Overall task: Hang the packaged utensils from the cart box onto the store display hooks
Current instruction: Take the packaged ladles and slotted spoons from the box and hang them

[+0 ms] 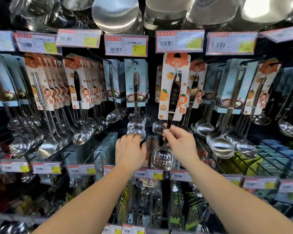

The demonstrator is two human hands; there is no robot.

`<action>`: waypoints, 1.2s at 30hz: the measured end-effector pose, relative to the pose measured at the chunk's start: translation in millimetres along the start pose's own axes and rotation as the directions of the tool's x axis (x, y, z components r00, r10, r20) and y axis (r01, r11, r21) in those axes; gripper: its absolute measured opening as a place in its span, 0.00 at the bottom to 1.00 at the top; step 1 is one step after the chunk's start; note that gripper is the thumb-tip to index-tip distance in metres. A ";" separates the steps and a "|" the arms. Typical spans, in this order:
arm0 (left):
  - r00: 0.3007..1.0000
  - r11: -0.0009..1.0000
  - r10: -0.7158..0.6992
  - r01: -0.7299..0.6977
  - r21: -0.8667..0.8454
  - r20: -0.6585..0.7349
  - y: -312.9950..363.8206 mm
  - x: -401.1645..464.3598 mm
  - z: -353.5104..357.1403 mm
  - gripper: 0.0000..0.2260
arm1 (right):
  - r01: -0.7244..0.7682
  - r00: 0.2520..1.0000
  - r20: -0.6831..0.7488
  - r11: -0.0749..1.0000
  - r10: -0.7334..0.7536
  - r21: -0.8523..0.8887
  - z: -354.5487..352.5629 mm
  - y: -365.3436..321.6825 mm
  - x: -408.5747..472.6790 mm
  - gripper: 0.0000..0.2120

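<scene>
My right hand (178,142) grips the metal shaft of a packaged slotted spoon (163,159). Its orange-and-white backing card (175,85) reaches up to a display hook just under a price tag (179,41); the card's hole is at the hook, and whether it is threaded on I cannot tell. My left hand (130,152) rests with curled fingers on the bowls of the ladles (136,128) hanging from the neighbouring hook to the left. The cart box is out of view.
Rows of carded ladles and skimmers hang close together on hooks to both sides, such as the orange cards (78,83) on the left and blue cards (230,88) on the right. Steel pans (115,14) hang overhead. Wire shelves with price tags (148,173) run below my hands.
</scene>
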State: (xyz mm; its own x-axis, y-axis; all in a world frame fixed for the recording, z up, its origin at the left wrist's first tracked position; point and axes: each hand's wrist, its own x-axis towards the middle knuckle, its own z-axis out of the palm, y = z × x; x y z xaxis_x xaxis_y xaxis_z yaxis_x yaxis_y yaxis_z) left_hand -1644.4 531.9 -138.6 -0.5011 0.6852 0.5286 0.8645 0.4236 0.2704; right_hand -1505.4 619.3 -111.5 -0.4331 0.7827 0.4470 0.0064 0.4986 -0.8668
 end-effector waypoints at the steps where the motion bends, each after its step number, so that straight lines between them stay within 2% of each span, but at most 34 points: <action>1: 1.000 1.000 0.001 -0.001 0.000 0.010 1.2 1.2 0.2 0.17 | 0.000 1.000 0.008 1.000 0.000 -0.018 -0.7 -0.5 0.0 0.07; 5: 1.000 1.000 0.004 -0.004 0.002 0.028 3.0 5.1 1.1 0.17 | 0.036 0.999 0.039 0.998 -0.034 -0.051 -1.3 -5.2 -2.9 0.12; 10: 0.999 1.000 0.019 -0.019 0.009 0.038 3.3 6.6 0.7 0.17 | 0.013 1.000 0.011 0.999 -0.013 -0.031 -0.2 -7.7 -2.2 0.07; 15: 0.999 1.000 0.030 -0.030 -0.003 0.032 0.9 5.9 1.5 0.16 | -0.002 1.000 0.025 1.000 0.001 0.008 -0.2 -2.8 -2.4 0.15; 18: 0.999 0.999 0.038 -0.038 -0.008 0.031 0.2 5.7 2.7 0.16 | -0.055 0.998 0.025 0.998 0.055 0.019 2.2 2.6 5.9 0.13; 25: 0.998 0.998 0.062 -0.061 -0.030 0.032 3.3 5.9 2.5 0.17 | -0.138 0.989 0.025 0.971 0.145 -0.196 7.7 7.9 41.0 0.07; 30: 0.992 0.993 0.119 -0.118 -0.033 0.034 4.0 5.6 1.1 0.18 | -0.282 0.956 0.022 0.934 0.294 -0.220 9.5 9.5 42.0 0.28; 36: 0.983 0.978 0.180 -0.177 -0.111 0.024 13.2 -3.6 9.5 0.16 | -0.300 0.954 -0.095 0.909 0.285 -0.289 -4.1 12.8 -1.3 0.24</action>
State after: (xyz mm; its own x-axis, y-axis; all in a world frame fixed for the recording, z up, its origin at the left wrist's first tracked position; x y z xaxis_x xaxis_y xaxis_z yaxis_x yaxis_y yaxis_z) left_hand -1631.6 540.7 -144.6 -0.3376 0.7643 0.5494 0.9384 0.2276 0.2601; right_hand -1501.1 626.2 -122.3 -0.3259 0.9239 0.2003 0.3961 0.3259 -0.8584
